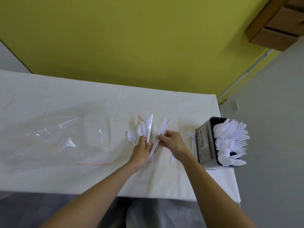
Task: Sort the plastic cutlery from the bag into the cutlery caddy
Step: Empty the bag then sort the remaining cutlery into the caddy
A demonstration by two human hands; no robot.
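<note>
My left hand grips a bunch of white plastic cutlery, with a knife and spoons fanning up from its fingers. My right hand pinches two white knives that cross the left hand's bunch. A white spoon lies on the cloth just left of the left hand. The dark cutlery caddy stands at the table's right edge, packed with white spoons, forks and knives. The clear plastic bag lies flat on the left half of the table.
A white cloth covers the table. A few pale forks lie between my right hand and the caddy, and another white piece pokes out under my right wrist. A yellow wall stands behind the table.
</note>
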